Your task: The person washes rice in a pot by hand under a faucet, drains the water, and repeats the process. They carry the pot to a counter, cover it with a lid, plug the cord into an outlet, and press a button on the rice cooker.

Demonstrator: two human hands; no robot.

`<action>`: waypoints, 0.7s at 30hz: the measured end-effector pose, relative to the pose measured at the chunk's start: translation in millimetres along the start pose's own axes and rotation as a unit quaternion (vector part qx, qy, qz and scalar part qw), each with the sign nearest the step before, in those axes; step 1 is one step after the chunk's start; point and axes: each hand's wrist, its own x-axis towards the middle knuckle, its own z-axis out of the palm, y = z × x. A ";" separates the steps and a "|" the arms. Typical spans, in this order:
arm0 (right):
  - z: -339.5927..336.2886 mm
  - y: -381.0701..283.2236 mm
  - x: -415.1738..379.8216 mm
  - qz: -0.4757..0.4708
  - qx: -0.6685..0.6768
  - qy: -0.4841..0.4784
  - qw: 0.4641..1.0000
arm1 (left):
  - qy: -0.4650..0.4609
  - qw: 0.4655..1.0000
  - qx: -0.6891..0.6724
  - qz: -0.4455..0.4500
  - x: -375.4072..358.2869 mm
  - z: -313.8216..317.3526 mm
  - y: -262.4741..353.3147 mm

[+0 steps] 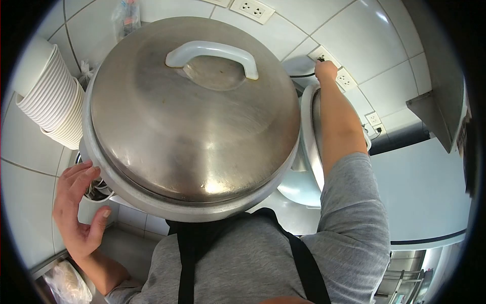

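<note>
A large round metal lid (152,121) with a pale curved handle (212,49) covers a big cooker right in front of my body. Beyond it, my right hand (326,72) reaches to the tiled wall, its fingers closed around a black plug (320,60) at a wall socket (323,52). A dark cord (302,76) runs from the plug toward the back of the cooker. Low on the left, my left hand (78,205) is open beside the cooker's rim, fingers spread and curved, holding nothing. Behind its fingertips stands a container of metal utensils (97,190).
Stacked white bowls (53,101) lean at the left wall. A second lidded cooker (310,121) stands under my right arm. More sockets (252,9) line the wall. On the right are a metal shelf bracket (438,114) and a light-blue surface (425,187). A plastic bag (68,281) lies lower left.
</note>
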 end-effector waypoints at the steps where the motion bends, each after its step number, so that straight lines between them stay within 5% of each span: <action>1: 5.6 2.2 3.1 0.000 0.010 0.001 1.000 | -0.004 1.000 0.000 0.003 2.0 0.2 -0.1; 4: 20.8 5.0 7.1 0.042 0.074 -0.019 0.996 | -0.006 1.000 0.003 -0.003 1.2 -1.1 -3.5; 7: 17.4 -1.7 -0.1 0.163 0.357 -0.108 0.913 | 0.003 1.000 0.007 -0.012 -3.5 -1.5 -6.4; 13: -1.3 -5.2 -2.1 -0.016 -0.014 -0.001 1.000 | 0.001 1.000 -0.001 -0.017 -4.6 -0.5 -6.8; 21: -8.5 -16.8 -1.7 -0.025 -0.049 0.044 0.997 | 0.020 0.999 0.006 -0.046 -2.0 6.1 -5.7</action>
